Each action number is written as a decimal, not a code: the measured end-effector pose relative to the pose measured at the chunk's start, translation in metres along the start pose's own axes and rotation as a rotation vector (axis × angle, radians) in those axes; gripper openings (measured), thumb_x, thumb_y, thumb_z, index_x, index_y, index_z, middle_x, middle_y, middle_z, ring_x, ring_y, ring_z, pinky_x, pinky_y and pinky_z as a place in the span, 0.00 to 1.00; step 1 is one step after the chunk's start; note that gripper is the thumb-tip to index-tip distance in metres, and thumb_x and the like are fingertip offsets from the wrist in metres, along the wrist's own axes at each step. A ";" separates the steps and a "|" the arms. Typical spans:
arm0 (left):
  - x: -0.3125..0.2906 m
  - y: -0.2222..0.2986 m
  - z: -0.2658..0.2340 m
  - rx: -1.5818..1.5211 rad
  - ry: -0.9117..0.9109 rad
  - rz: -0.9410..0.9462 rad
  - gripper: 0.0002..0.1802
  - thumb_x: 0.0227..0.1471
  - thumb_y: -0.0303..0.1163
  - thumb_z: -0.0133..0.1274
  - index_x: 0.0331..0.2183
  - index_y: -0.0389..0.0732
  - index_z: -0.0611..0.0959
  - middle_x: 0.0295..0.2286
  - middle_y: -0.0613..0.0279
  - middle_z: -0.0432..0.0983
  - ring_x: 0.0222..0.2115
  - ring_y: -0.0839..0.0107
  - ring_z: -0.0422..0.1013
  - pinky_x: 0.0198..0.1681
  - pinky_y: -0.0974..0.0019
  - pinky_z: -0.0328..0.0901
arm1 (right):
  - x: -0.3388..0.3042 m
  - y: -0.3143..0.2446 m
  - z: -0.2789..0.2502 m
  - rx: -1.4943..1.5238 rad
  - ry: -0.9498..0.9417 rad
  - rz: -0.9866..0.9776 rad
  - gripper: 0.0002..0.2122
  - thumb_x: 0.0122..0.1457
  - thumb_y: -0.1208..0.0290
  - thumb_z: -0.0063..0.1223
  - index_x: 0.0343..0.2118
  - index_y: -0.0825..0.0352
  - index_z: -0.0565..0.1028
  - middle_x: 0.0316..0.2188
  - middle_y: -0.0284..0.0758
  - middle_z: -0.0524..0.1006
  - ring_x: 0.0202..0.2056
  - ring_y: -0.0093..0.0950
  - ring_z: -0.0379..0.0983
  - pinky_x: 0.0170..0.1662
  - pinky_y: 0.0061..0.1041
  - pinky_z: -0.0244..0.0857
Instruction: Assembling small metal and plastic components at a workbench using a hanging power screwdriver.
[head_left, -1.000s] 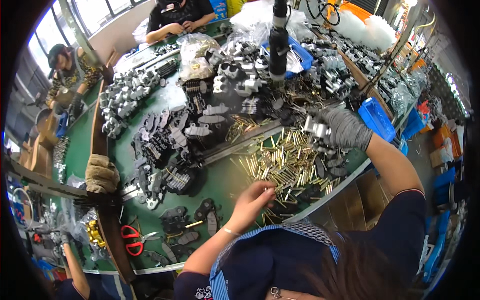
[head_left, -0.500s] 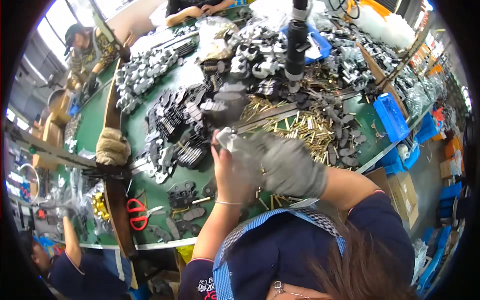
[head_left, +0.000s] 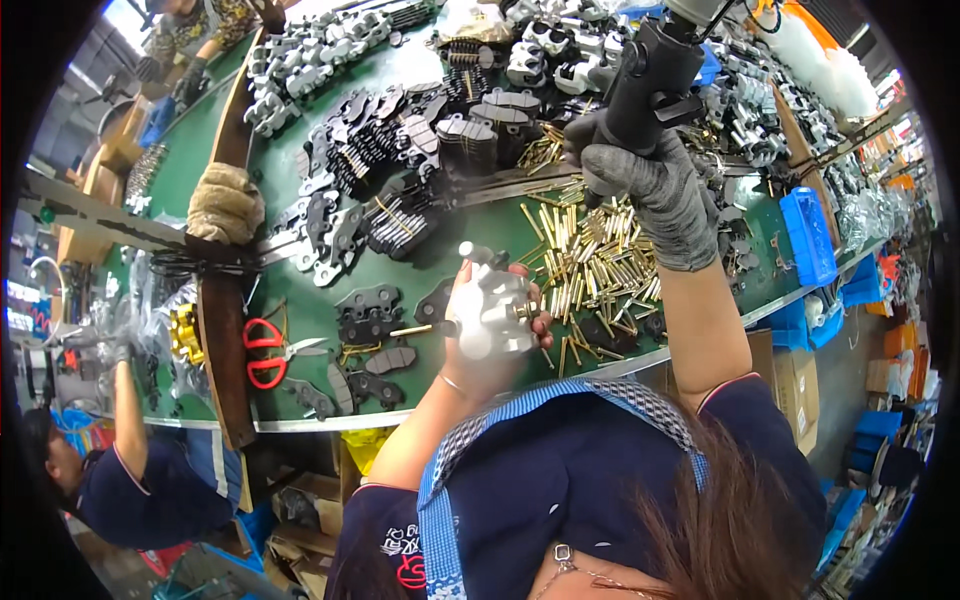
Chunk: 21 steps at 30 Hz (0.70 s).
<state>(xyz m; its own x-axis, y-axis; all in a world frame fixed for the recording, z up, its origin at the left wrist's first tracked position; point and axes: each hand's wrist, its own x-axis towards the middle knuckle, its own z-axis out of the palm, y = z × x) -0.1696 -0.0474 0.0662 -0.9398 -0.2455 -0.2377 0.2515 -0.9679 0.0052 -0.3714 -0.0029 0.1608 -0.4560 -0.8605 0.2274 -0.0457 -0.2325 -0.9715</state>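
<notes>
Crowding brass pins point(head_left: 600, 265) — scissors point(head_left: 265, 352) aside.

Green-topped workbench point(head_left: 300, 395), long, with a pale front edge. Lying directly on it: a loose heap of brass pins point(head_left: 600, 262) near the middle; dark flat brake pads point(head_left: 370, 315), some stacked in rows, some single; red-handled scissors point(head_left: 268, 352) near the front edge; silver cast caliper bodies point(head_left: 300, 60) in piles toward the far side; a blue plastic bin point(head_left: 808, 236) at the right end; a wooden divider point(head_left: 222, 345) crossing the surface, with a tan work glove point(head_left: 225, 203) resting on it.
</notes>
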 end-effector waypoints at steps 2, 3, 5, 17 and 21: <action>0.003 -0.001 -0.005 0.007 0.026 0.006 0.28 0.54 0.56 0.31 0.35 0.41 0.73 0.23 0.58 0.72 0.21 0.57 0.69 0.24 0.52 0.65 | -0.006 -0.014 0.011 0.010 -0.020 -0.064 0.18 0.47 0.72 0.58 0.41 0.72 0.71 0.27 0.37 0.75 0.28 0.25 0.73 0.33 0.22 0.67; 0.003 -0.001 -0.008 0.019 0.043 0.004 0.28 0.54 0.55 0.31 0.35 0.41 0.73 0.23 0.58 0.72 0.21 0.57 0.69 0.24 0.51 0.65 | -0.008 -0.023 0.019 0.010 0.011 -0.097 0.15 0.48 0.70 0.57 0.39 0.72 0.72 0.27 0.38 0.75 0.29 0.28 0.73 0.34 0.25 0.68; 0.003 -0.002 -0.011 0.048 0.086 0.007 0.27 0.55 0.55 0.31 0.35 0.41 0.73 0.23 0.58 0.72 0.21 0.56 0.70 0.25 0.50 0.65 | -0.004 -0.022 0.028 0.191 -0.020 -0.200 0.14 0.52 0.68 0.53 0.37 0.73 0.73 0.27 0.41 0.74 0.30 0.33 0.73 0.36 0.30 0.69; 0.000 0.006 0.003 0.125 -0.033 0.251 0.24 0.55 0.52 0.36 0.42 0.43 0.70 0.30 0.60 0.69 0.29 0.63 0.69 0.34 0.57 0.66 | -0.026 0.004 0.017 -0.679 0.188 -0.373 0.31 0.50 0.58 0.57 0.52 0.69 0.58 0.43 0.42 0.67 0.31 0.25 0.72 0.32 0.22 0.68; 0.009 0.003 0.035 0.403 0.221 0.531 0.19 0.56 0.45 0.40 0.43 0.43 0.69 0.32 0.60 0.70 0.32 0.67 0.69 0.34 0.64 0.68 | -0.068 0.032 0.025 -0.790 0.338 -0.623 0.38 0.43 0.49 0.61 0.53 0.65 0.59 0.41 0.42 0.68 0.38 0.29 0.70 0.44 0.29 0.64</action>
<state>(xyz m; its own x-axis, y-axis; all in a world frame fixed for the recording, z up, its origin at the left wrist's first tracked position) -0.1857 -0.0546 0.0981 -0.6336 -0.7153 -0.2948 0.5182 -0.6753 0.5248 -0.3195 0.0362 0.1156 -0.3704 -0.4920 0.7879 -0.8658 -0.1244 -0.4847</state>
